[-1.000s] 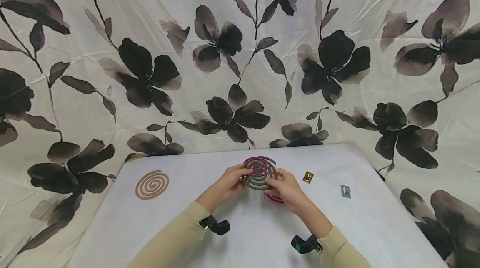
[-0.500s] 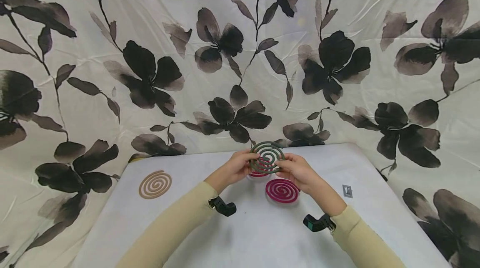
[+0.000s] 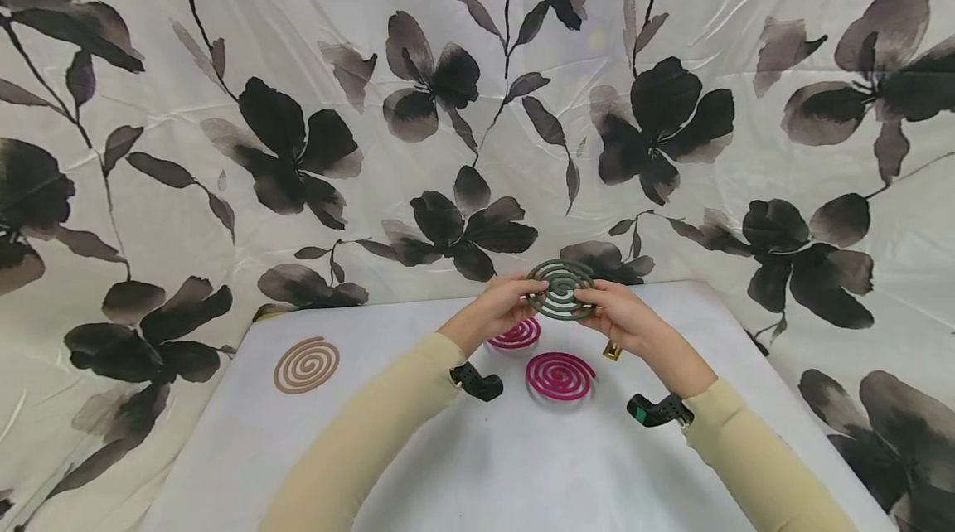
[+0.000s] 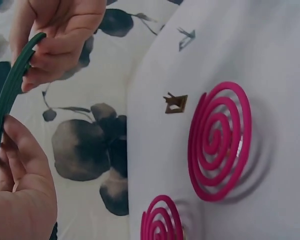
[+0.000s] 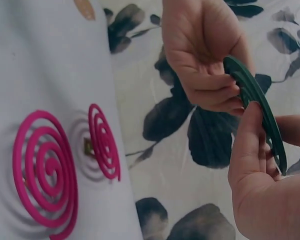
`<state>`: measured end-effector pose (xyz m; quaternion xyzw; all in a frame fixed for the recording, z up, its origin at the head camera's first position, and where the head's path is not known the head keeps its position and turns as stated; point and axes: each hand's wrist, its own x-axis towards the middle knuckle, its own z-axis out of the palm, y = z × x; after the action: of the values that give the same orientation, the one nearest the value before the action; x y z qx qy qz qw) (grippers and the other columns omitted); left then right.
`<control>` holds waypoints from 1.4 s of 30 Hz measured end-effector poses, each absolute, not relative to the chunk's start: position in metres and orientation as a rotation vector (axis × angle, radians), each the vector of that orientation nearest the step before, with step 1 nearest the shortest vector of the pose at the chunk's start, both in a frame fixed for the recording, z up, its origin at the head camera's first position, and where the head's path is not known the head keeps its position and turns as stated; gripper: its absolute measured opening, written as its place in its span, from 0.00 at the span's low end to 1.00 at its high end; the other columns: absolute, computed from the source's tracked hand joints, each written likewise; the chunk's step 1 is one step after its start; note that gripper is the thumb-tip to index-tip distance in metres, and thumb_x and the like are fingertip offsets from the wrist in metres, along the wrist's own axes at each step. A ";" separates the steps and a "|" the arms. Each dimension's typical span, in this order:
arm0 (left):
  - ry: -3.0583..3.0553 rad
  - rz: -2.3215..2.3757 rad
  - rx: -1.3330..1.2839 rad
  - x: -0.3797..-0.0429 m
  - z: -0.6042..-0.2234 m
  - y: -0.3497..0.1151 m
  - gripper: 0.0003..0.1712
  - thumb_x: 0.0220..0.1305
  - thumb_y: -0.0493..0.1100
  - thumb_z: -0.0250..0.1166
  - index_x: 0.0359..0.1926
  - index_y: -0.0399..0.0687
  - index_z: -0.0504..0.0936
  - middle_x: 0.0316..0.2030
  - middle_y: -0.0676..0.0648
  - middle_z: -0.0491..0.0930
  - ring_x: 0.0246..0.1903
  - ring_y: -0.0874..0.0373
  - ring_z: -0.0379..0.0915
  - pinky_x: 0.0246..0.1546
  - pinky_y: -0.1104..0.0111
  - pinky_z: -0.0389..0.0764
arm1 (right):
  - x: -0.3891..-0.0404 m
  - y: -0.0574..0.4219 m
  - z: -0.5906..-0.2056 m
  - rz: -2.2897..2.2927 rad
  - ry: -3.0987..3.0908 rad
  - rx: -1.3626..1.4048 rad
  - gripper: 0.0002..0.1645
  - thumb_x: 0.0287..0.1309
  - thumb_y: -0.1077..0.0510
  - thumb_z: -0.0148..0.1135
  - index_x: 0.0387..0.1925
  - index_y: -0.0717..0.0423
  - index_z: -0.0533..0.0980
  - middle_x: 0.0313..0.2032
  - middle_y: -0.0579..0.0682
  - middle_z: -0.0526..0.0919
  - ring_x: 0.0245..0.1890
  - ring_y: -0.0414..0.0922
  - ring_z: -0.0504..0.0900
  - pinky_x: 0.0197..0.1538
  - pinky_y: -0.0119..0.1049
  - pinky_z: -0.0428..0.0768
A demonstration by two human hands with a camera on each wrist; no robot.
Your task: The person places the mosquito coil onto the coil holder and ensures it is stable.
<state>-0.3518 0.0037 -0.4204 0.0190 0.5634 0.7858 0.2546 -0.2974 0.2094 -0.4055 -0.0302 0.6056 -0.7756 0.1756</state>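
Observation:
A green mosquito coil (image 3: 561,290) is held up above the far edge of the table, pinched between both hands. My left hand (image 3: 501,310) grips its left rim, thumb on the near face. On the opposite rim, my right hand (image 3: 621,315) does the same. Edge-on, the coil (image 4: 11,95) looks slightly bowed in the left wrist view. Below the hands, a large pink mosquito coil (image 3: 559,376) stands raised off the table, and a second pink coil (image 3: 516,335) sits behind it, partly covered by my left hand.
A tan coil (image 3: 307,366) lies flat at the table's left. A gold metal stand (image 3: 612,350) is just below my right hand; a silver stand (image 4: 186,38) shows in the left wrist view. Floral cloth (image 3: 448,142) hangs behind the white table (image 3: 448,466).
Both hands have carried the green coil up and to the right, away from the pink coils. The two pink coils have come into fuller view; my right arm now covers the silver stand.

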 end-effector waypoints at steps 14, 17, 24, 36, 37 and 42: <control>1.446 2.144 0.048 -0.359 -0.427 0.042 0.15 0.66 0.34 0.62 0.53 0.39 0.76 0.40 0.43 0.76 0.34 0.59 0.75 0.34 0.72 0.79 | -0.304 0.241 -0.408 -2.250 1.675 0.015 0.14 0.72 0.62 0.49 0.54 0.66 0.63 0.36 0.50 0.80 0.33 0.38 0.82 0.45 0.33 0.81; 1.425 2.157 0.047 -0.360 -0.432 0.049 0.13 0.65 0.34 0.62 0.51 0.40 0.76 0.40 0.43 0.77 0.32 0.58 0.75 0.33 0.72 0.79 | -0.307 0.244 -0.411 -2.252 1.682 0.041 0.13 0.72 0.62 0.49 0.52 0.65 0.64 0.36 0.50 0.79 0.34 0.39 0.82 0.45 0.34 0.81; 1.406 2.209 0.032 -0.368 -0.447 0.065 0.08 0.66 0.34 0.62 0.45 0.42 0.77 0.34 0.45 0.77 0.27 0.60 0.74 0.28 0.73 0.77 | -0.314 0.256 -0.421 -2.252 1.709 0.094 0.10 0.72 0.62 0.49 0.49 0.65 0.66 0.35 0.50 0.79 0.33 0.39 0.82 0.43 0.33 0.82; 1.525 2.130 -0.036 -0.371 -0.467 0.081 0.15 0.64 0.36 0.66 0.51 0.41 0.78 0.36 0.45 0.78 0.27 0.61 0.74 0.27 0.73 0.78 | -0.318 0.267 -0.452 -2.237 1.749 0.216 0.11 0.70 0.62 0.51 0.49 0.66 0.67 0.33 0.51 0.79 0.28 0.38 0.81 0.38 0.31 0.82; 1.532 2.125 -0.039 -0.371 -0.470 0.082 0.16 0.64 0.36 0.66 0.52 0.41 0.78 0.36 0.45 0.78 0.27 0.61 0.74 0.27 0.73 0.78 | -0.318 0.268 -0.455 -2.236 1.754 0.228 0.13 0.70 0.62 0.51 0.51 0.66 0.66 0.33 0.51 0.79 0.28 0.38 0.81 0.37 0.30 0.82; 1.551 2.111 -0.052 -0.374 -0.477 0.087 0.16 0.63 0.36 0.66 0.52 0.40 0.78 0.37 0.45 0.79 0.28 0.61 0.75 0.27 0.73 0.78 | -0.320 0.269 -0.460 -2.237 1.773 0.253 0.18 0.70 0.62 0.52 0.55 0.69 0.63 0.32 0.51 0.78 0.27 0.38 0.80 0.37 0.31 0.82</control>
<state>-0.3738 0.0874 -0.4775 -0.0192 0.5721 0.7784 0.2577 -0.3201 0.2685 -0.4600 0.0876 0.6128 -0.7733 0.1376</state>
